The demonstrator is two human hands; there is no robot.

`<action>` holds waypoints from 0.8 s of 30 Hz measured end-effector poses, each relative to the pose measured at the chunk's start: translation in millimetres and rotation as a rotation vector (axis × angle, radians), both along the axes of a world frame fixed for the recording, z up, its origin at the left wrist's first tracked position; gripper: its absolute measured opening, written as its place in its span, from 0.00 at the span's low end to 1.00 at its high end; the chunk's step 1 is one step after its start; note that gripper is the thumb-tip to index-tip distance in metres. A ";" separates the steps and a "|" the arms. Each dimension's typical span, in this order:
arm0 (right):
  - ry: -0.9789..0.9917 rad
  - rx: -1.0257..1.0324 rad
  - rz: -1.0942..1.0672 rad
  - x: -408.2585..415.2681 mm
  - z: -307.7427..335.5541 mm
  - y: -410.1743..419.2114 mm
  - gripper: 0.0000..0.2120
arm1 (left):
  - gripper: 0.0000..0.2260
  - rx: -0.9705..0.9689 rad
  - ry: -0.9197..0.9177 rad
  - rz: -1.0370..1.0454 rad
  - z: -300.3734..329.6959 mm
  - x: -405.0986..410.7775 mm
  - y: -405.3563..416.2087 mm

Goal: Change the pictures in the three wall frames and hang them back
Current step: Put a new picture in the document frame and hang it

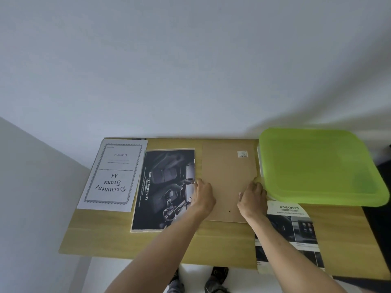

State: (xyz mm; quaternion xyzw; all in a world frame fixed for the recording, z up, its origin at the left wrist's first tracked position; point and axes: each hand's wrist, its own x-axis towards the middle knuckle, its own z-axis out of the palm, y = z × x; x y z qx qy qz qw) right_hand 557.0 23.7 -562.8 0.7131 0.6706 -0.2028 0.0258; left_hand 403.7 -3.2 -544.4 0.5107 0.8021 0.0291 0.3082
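From the head camera, one pale wood worktop (211, 246) stands against a white wall (190, 60). On it lie four flat things and one lid. At far left is one white sheet (112, 176) printed "Document Frame A4", its text upside down. Just right of it is one dark car-interior picture (163, 191) reading "ROBUST SIMPLICITY", its left edge overlapping the white sheet. In the middle lies one brown backing board (228, 176), face down, with a small label near its far right corner and a small dark hole near its near edge. At near right, one brochure (294, 229) headed "ADVANCED" hangs over the worktop's near edge. One green plastic lid (317, 166) covers the far right corner and juts past the worktop's right side.

Both bare forearms reach in from the near side. The left hand (203, 195) rests palm down on the board's left edge, where it meets the dark picture, fingers curled over the edge. The right hand (252, 197) rests palm down at the board's right edge, fingers bent, touching the lid's near left corner. Whether either hand actually grips the board cannot be told.

Open worktop shows along the near edge, between the picture and the brochure.
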 end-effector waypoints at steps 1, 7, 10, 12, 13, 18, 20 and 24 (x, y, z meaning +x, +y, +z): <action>-0.017 0.002 0.010 -0.4 0.3 -0.1 0.25 | 0.11 0.006 -0.003 -0.008 1.0 -1.1 -0.8; -0.008 0.064 0.099 -26.0 14.3 0.2 0.28 | 0.19 0.164 0.019 -0.095 13.9 -37.6 -5.7; 0.112 0.085 0.170 -55.8 24.8 -3.3 0.25 | 0.16 0.206 0.051 -0.094 15.3 -76.7 -12.5; 0.176 0.093 0.222 -77.6 29.8 -9.0 0.24 | 0.12 0.233 0.069 -0.076 18.6 -105.3 -20.7; 0.195 0.092 0.246 -88.3 31.3 -13.1 0.24 | 0.14 0.237 0.080 -0.067 20.3 -119.3 -26.3; 0.132 0.042 0.346 -131.4 27.8 -40.5 0.23 | 0.41 0.108 0.118 -0.119 9.7 -183.5 -64.0; 0.076 0.012 0.370 -143.5 22.7 -51.9 0.24 | 0.52 0.055 0.103 -0.173 1.6 -201.7 -77.7; -0.016 -0.054 0.319 -163.5 14.8 -71.8 0.28 | 0.63 -0.065 0.095 -0.288 -9.5 -218.5 -96.9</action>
